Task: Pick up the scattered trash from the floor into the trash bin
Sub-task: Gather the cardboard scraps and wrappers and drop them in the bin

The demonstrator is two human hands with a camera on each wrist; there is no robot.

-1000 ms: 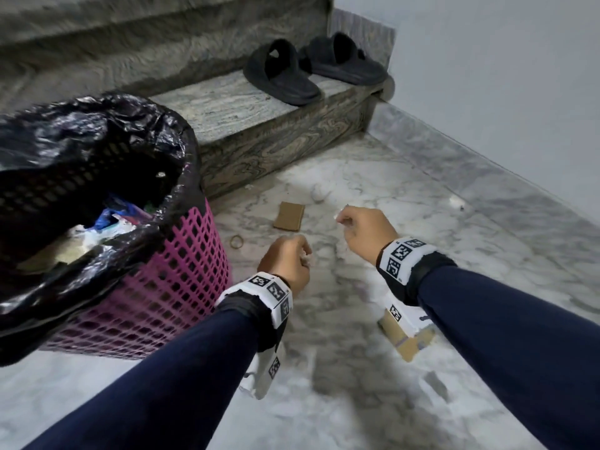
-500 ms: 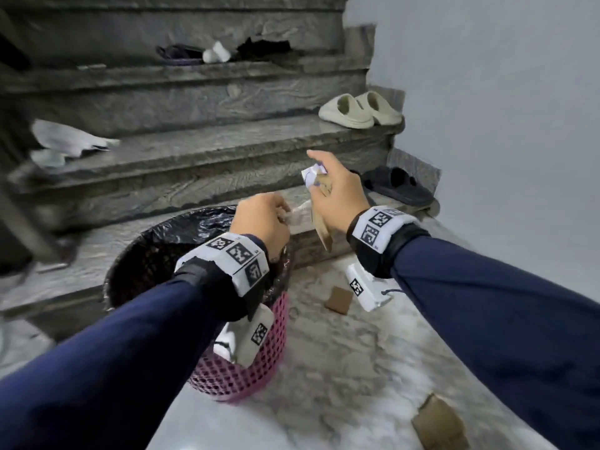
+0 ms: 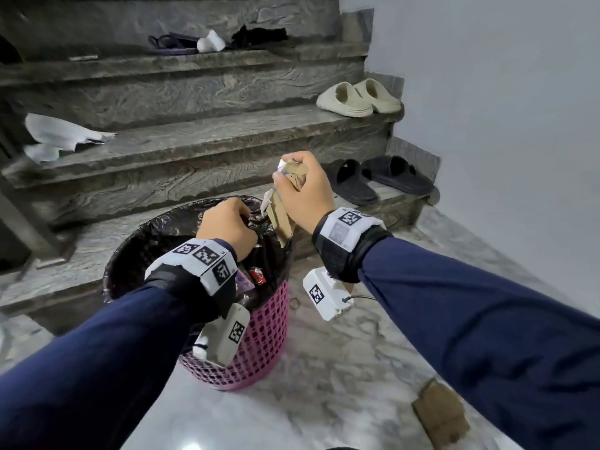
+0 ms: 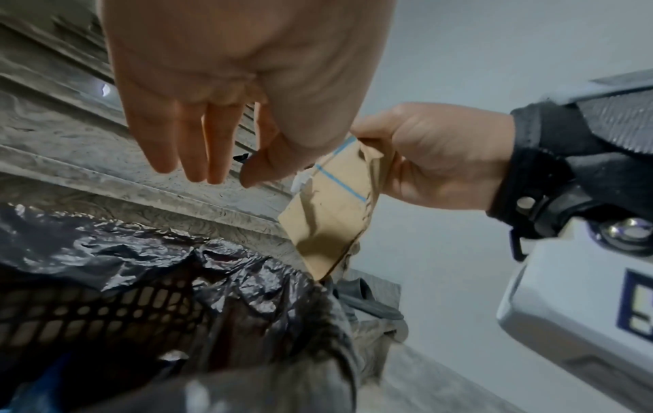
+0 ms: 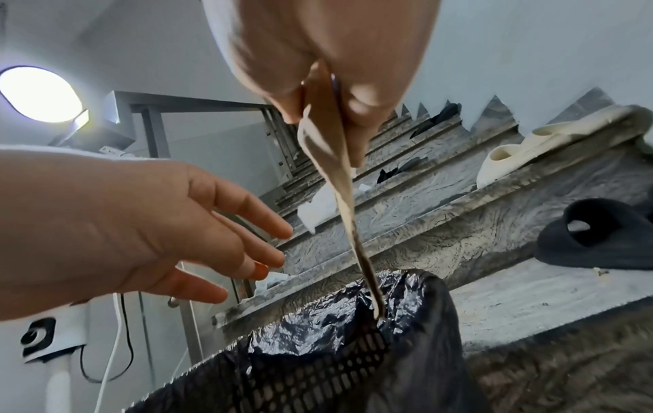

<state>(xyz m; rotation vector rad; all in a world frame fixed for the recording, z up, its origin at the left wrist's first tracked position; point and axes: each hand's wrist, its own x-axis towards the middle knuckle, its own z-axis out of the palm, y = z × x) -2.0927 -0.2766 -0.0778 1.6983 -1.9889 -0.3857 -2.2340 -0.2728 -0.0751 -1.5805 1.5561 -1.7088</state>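
The pink mesh trash bin point(image 3: 259, 336) with a black liner point(image 3: 136, 254) stands at the foot of the stairs, with trash inside. My left hand point(image 3: 233, 222) hangs over the bin's mouth. Its fingers point(image 4: 190, 145) are straight and spread and hold nothing. My right hand point(image 3: 305, 193) is just right of it, above the bin's right rim. It grips a bundle of brown cardboard point(image 3: 281, 219) with a white paper scrap at the top. The cardboard point(image 4: 328, 218) hangs down, and its lower tip point(image 5: 374, 304) reaches the liner's edge.
A brown cardboard piece point(image 3: 441, 414) lies on the marble floor at the lower right, and a small ring point(image 3: 294, 303) lies beside the bin. Black slippers point(image 3: 354, 181) and cream slippers point(image 3: 357, 99) sit on the steps. Torn white paper point(image 3: 61, 134) lies on a step at the left.
Both hands rose from near the floor to over the bin. My left hand, curled half a second ago, now has straight fingers. My right hand still grips the cardboard.
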